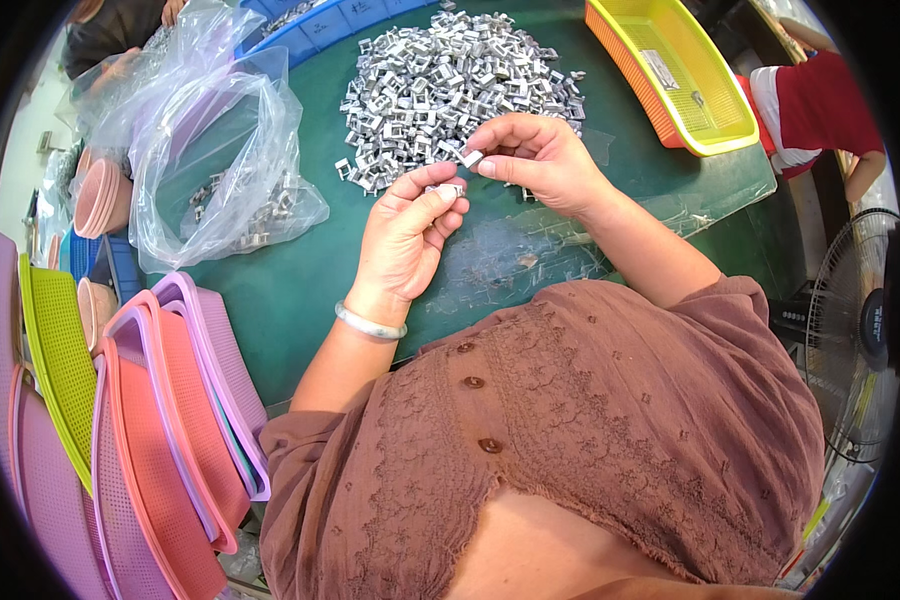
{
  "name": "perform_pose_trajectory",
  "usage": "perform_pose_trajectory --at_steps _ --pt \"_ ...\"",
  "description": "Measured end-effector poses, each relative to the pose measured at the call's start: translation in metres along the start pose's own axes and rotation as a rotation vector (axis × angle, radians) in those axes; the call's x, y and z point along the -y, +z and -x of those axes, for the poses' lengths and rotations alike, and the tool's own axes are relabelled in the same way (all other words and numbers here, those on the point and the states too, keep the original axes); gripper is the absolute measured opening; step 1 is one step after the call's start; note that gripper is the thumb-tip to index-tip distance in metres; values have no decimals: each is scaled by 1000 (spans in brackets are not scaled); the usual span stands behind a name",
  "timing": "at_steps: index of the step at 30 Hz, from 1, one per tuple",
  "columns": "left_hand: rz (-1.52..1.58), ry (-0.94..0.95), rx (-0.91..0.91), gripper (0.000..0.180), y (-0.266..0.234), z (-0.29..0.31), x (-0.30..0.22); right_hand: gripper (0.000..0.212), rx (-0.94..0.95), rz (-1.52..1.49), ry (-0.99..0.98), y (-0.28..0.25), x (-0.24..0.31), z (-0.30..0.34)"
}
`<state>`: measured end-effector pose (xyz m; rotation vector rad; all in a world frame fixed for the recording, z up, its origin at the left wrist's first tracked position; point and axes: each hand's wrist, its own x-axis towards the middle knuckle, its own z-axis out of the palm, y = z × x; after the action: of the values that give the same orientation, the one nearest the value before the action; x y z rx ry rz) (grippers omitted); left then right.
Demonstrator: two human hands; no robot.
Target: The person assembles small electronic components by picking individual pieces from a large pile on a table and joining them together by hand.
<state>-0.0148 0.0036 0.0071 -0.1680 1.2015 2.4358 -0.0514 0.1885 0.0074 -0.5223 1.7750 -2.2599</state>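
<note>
A heap of small silvery metal parts (450, 75), box-like with open sides, lies on the green table (300, 130). At its near edge, my right hand (545, 165) pinches one small metal part (471, 158) between thumb and forefinger. Close beside it on the left, my left hand (410, 225) is closed, its thumb pressing a small pale metal piece (448, 191) against the fingers. The two hands nearly meet, and both are held above the table. What else the left palm may hold is hidden by its curled fingers.
A clear plastic bag (160, 190) with more parts stands left of the heap. A yellow basket (715, 110) sits at the far right, a blue bin (320, 30) at the back. Stacked pink and purple baskets (160, 430) fill the left. A fan (850, 320) and another person's red sleeve (830, 105) are right.
</note>
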Motion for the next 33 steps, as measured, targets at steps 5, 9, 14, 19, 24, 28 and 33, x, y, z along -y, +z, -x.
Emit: perform_pose_trajectory --at_steps 5,9,14,19,24,28,33 --pt "77 -108 39 18 -8 -1 -2 17 -18 -26 92 1 1 0" --pt "101 -108 -18 18 -4 0 -2 16 -35 -121 125 4 3 0" --pt "73 -57 -18 19 -3 -1 -1 18 -62 -107 143 3 4 0" --pt "31 -25 -106 17 1 1 -1 17 -85 -36 195 1 3 1" --pt "56 -22 -147 15 0 -2 -3 16 -65 -8 252 1 0 0" --pt "67 -31 -132 18 2 -1 -6 16 -44 -11 299 4 4 0" --pt "60 -20 -133 20 2 -1 -6 16 -44 -5 323 3 3 0"
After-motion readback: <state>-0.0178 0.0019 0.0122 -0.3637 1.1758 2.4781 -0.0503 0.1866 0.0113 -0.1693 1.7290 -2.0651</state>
